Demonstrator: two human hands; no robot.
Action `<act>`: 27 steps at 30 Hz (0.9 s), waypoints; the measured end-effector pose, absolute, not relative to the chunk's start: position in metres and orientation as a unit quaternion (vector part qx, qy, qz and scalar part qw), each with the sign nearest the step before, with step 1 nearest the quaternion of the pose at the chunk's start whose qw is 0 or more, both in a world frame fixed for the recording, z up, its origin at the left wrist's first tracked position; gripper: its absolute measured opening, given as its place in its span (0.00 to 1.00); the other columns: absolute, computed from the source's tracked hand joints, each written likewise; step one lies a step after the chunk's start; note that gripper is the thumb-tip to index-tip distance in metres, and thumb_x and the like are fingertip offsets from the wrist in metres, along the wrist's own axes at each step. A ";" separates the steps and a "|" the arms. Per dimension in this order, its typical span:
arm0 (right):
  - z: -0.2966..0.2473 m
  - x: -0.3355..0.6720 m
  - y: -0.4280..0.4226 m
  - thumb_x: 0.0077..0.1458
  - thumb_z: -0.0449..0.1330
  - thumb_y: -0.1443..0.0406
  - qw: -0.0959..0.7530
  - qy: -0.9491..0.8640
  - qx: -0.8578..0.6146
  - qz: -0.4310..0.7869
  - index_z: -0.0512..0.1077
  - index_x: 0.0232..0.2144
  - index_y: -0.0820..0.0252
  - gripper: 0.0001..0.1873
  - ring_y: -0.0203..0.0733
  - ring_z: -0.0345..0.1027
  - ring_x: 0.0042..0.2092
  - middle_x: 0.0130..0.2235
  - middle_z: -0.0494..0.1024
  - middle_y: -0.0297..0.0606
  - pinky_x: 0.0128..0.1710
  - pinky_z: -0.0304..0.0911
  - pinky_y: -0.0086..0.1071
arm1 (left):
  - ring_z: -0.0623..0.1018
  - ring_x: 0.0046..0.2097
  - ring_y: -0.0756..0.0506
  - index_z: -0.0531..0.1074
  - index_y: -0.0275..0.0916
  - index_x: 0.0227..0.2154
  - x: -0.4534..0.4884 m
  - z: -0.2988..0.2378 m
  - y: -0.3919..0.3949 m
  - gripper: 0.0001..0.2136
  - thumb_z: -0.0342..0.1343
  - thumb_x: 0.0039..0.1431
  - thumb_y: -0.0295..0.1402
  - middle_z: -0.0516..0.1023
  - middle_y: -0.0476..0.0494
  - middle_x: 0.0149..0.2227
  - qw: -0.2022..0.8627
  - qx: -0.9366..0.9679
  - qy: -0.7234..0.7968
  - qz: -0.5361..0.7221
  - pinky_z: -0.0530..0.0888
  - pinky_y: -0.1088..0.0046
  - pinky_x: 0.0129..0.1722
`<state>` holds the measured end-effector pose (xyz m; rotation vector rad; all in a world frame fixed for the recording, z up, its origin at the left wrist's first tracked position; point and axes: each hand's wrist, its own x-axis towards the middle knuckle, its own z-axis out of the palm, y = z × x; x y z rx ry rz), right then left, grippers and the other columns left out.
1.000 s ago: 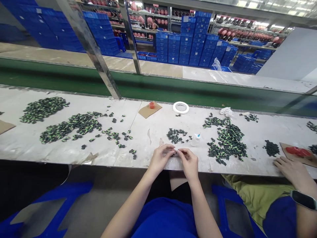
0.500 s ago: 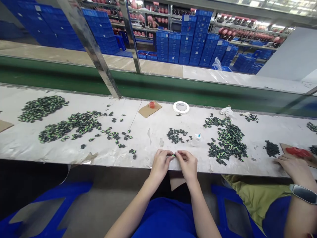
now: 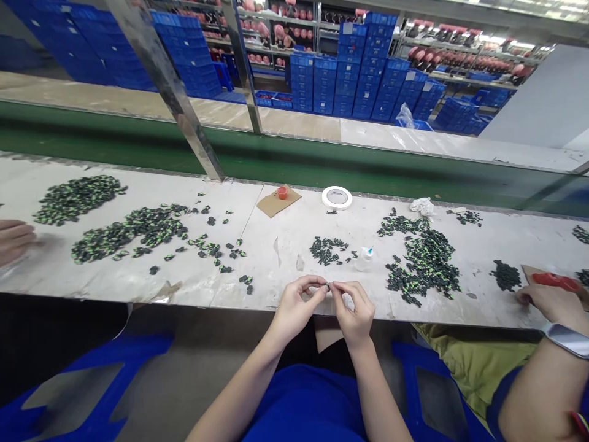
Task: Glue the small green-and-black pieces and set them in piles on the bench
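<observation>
Near the table's front edge, my left hand (image 3: 300, 302) and my right hand (image 3: 354, 307) meet fingertip to fingertip. Both pinch one small dark part (image 3: 327, 286), mostly covered by the fingers; its exact kind is too small to make out. Just beyond them lies a loose group of small black parts (image 3: 326, 250). A small clear bottle with a blue tip (image 3: 367, 255) stands to the right of that group. Further right spreads a big pile of black-and-green parts (image 3: 427, 258).
Heaps of black-and-green pieces (image 3: 133, 230) cover the left side. At the back are a tape roll (image 3: 350, 199) and cardboard (image 3: 271, 205) with a red cup (image 3: 282, 193). One co-worker's hand (image 3: 550, 301) is at right, another person's hand (image 3: 16, 241) at far left. A metal post (image 3: 197, 144) rises behind.
My hands have turned slightly, and the green on the pinched part no longer shows. Another person's hand has come in at the far left. The right co-worker's arm has shifted a little.
</observation>
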<state>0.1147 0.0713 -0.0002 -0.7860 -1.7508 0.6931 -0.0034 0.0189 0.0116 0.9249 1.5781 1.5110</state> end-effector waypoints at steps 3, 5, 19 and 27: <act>0.007 0.119 0.071 0.54 0.61 0.65 0.507 -0.701 -0.351 0.358 0.76 0.30 0.57 0.04 0.40 0.74 0.31 0.29 0.79 0.38 0.32 0.72 0.34 | 0.76 0.37 0.46 0.76 0.39 0.30 -0.003 0.019 0.015 0.06 0.58 0.50 0.34 0.79 0.44 0.34 0.336 0.390 0.634 0.577 0.73 0.72 0.38; 0.015 0.124 0.071 0.53 0.63 0.64 0.479 -0.682 -0.358 0.421 0.77 0.31 0.58 0.04 0.40 0.75 0.32 0.31 0.80 0.38 0.33 0.73 0.33 | 0.76 0.39 0.45 0.76 0.40 0.31 -0.003 0.025 0.013 0.05 0.58 0.52 0.33 0.79 0.44 0.35 0.315 0.421 0.636 0.565 0.73 0.71 0.39; 0.030 0.142 0.078 0.47 0.66 0.64 0.382 -0.713 -0.330 0.486 0.75 0.38 0.59 0.14 0.40 0.76 0.32 0.29 0.79 0.36 0.34 0.74 0.33 | 0.77 0.40 0.45 0.76 0.41 0.32 -0.004 0.042 0.004 0.05 0.57 0.53 0.30 0.76 0.45 0.35 0.301 0.506 0.619 0.519 0.74 0.69 0.43; 0.021 0.139 0.076 0.46 0.65 0.65 0.387 -0.712 -0.344 0.474 0.73 0.37 0.59 0.13 0.39 0.75 0.31 0.28 0.78 0.35 0.34 0.73 0.32 | 0.78 0.41 0.44 0.75 0.41 0.32 0.007 0.034 0.005 0.05 0.57 0.52 0.30 0.76 0.44 0.36 0.288 0.465 0.652 0.524 0.75 0.68 0.41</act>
